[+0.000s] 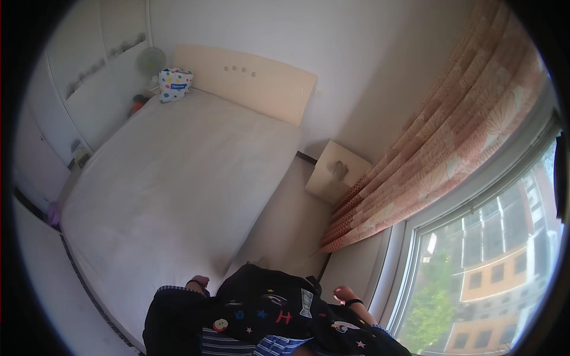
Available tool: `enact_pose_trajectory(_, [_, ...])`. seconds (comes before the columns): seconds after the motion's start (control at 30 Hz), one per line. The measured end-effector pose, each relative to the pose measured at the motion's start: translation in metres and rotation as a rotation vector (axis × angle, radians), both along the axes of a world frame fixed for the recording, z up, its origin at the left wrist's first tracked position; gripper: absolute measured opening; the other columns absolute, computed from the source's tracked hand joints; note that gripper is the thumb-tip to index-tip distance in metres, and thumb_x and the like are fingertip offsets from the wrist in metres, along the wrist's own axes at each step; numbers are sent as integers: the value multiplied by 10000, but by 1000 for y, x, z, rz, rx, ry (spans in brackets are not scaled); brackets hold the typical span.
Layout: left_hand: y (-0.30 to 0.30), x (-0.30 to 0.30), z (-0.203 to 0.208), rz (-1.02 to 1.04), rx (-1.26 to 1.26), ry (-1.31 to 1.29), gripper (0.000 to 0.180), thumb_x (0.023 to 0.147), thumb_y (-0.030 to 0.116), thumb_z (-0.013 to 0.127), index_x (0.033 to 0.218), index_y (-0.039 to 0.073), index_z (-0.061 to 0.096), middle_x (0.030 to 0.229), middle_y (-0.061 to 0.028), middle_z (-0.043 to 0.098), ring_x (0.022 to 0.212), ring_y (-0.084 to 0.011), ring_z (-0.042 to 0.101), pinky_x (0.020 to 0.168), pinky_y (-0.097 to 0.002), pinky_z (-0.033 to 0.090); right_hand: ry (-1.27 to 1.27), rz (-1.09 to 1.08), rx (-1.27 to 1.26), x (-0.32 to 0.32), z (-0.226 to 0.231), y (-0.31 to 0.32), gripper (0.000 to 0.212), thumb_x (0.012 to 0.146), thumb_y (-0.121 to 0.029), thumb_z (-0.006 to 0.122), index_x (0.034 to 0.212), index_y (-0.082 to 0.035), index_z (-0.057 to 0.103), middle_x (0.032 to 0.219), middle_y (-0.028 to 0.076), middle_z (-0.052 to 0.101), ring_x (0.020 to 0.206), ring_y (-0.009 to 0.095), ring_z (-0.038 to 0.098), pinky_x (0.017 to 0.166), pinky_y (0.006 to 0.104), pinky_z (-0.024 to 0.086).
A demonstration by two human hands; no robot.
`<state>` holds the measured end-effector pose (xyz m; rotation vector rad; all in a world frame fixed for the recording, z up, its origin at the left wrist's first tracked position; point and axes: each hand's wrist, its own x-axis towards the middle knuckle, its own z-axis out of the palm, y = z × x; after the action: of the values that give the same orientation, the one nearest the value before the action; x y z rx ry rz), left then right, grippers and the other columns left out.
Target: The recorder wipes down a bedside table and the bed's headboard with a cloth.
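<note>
A black cloth garment dotted with bright patches [261, 292] lies nearest us in the head view, with blue-and-white striped cloth [227, 344] showing beneath it. To its left we see our left hand [200, 280] against the wide bed with a smooth pale sheet [178, 163]; whether it touches the sheet we cannot tell. Our right hand [344, 294], a dark band [354, 302] at its wrist, hangs on the garment's other side, nearer the large white-framed window [487, 261]. Both hands show small and partly hidden, so we cannot tell whether the fingers are apart, together or on anything. The bed lies ahead and to the left of the fingers, the left hand clearly nearer; its long axis runs away from us, slanting right, to the curved cream headboard [246, 86].
</note>
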<state>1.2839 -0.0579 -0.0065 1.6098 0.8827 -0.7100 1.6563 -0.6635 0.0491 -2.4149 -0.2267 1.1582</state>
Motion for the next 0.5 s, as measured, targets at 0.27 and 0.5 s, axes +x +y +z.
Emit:
enact_pose_trajectory(0.27, [68,346,41,135,379,-305,257,916,274,612,903,28,684,729,-112,662,672,-236,644,620,-387,522,54,386,-272,86,11,18,340,821,-363,641,964,-94,793,997,140,769,994,316,736,841,433,564])
enact_pose_trajectory(0.5, [71,486,62,239,-28,-99,289,917,336,609,1009,66,652,806,-61,631,720,-208,648,639,-364,538,233,150,-395,209,76,98,536,844,-470,687,1221,-95,743,1347,174,677,1262,326,634,1059,447,475])
